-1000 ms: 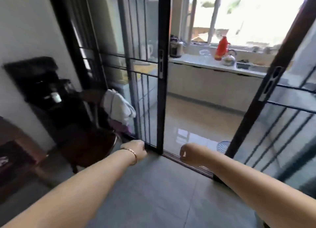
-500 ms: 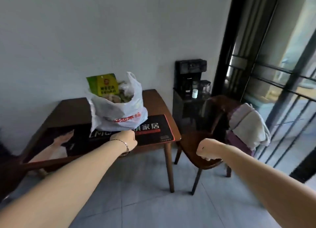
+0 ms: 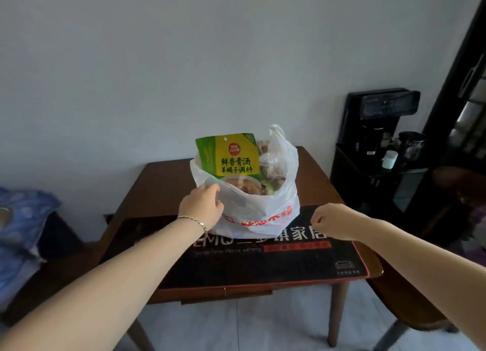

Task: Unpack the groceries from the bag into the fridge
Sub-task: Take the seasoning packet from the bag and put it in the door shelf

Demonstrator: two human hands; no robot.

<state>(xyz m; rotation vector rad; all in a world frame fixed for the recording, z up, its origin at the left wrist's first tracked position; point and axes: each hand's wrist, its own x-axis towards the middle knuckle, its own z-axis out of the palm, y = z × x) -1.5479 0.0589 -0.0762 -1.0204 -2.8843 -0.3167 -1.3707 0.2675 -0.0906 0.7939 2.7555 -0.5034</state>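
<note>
View swung left and closer since half a second ago: white plastic bag (image 3: 265, 208) now sits centre frame instead of left of centre, and the left hand (image 3: 201, 206) went from short of it to right up against it.

Left hand: at the bag's near-left rim, fingers (image 3: 210, 189) curled against the plastic just below the green-yellow packet (image 3: 227, 154). Contact yes; can't tell whether it actually pinches the rim. Bracelet (image 3: 196, 221) on that wrist.

Right hand (image 3: 326, 219): clenched in a loose fist, holding nothing, just right of the bag at its lower edge, not touching it, over the black mat (image 3: 263, 267).

Bag: upright and open-topped, on the brown table (image 3: 163, 177), its near side on the far edge of the mat. Packet stands upright in the bag's left half, top sticking out above the rim. Clear-wrapped groceries (image 3: 271, 164) fill the right half; contents too blurred to name.

Right of frame: black dispenser (image 3: 376, 129) against the wall. Wooden chair (image 3: 410, 306) lower right. Blue bedding (image 3: 18, 232) at left edge.
</note>
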